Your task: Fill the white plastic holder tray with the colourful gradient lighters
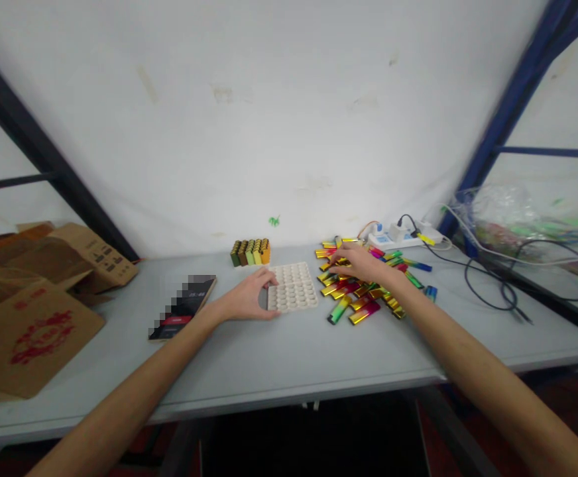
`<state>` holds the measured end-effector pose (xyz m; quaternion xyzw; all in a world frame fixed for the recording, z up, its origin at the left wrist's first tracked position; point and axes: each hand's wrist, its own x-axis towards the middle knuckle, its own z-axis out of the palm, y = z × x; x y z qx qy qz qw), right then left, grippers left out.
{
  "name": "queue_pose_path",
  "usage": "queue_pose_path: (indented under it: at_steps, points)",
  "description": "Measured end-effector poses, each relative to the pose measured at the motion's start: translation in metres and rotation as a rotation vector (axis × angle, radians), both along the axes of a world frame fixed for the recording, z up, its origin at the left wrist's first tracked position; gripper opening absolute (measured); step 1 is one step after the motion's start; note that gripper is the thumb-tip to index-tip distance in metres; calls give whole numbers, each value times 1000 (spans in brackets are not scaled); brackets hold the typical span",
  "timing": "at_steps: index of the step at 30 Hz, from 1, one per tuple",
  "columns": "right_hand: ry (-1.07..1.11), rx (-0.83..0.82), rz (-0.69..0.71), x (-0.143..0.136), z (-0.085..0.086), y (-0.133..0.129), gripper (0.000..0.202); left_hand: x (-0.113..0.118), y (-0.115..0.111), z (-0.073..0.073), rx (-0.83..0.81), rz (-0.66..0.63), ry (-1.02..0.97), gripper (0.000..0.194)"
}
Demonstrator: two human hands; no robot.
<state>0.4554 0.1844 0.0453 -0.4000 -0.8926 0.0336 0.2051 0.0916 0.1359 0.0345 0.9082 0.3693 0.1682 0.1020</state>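
Note:
A cream tray with rows of round pockets [296, 301] lies flat on the table, its pockets showing nothing in them. My left hand [252, 296] grips its left side, fingers at the back and thumb along the near edge. Right of the tray spreads a loose pile of shiny flat sticks [363, 313] in gold, red, green and blue. Over the pile's left part is my right hand [361, 263], palm down, with thumb and forefinger bent and apart among the sticks. I see no stick lifted in it.
A block of upright gold-topped sticks [250, 253] stands by the wall. A phone-like dark device [184, 308] lies left of my left hand, with cardboard boxes [35, 331] beyond. Behind the pile are a power strip [403, 236] and black cable [490, 291]; plastic bags [512, 218] sit far right.

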Motion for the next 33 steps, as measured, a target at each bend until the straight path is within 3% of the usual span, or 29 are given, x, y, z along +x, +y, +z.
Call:
queue_pose_path:
  at_steps: [5,11,17,21,25,33]
  points:
    - [-28,-126,214,1,4,-5,19,-2,-4,4,-35,-9,5,55]
    - [-19,-115,165,1,-4,-2,18,0,-9,9,-72,-7,7,55]
    - [-5,-75,82,-14,-4,-8,11,1,-8,5,-64,-23,-31,55]
    - [167,1,-7,-19,2,-11,21,2,-9,4,-56,-29,-35,54]
    - [313,44,5,-21,8,-15,27,6,-13,4,-47,-37,-30,54]
    - [644,-193,-22,-41,0,-17,40,13,-16,2,-44,-60,-58,53]
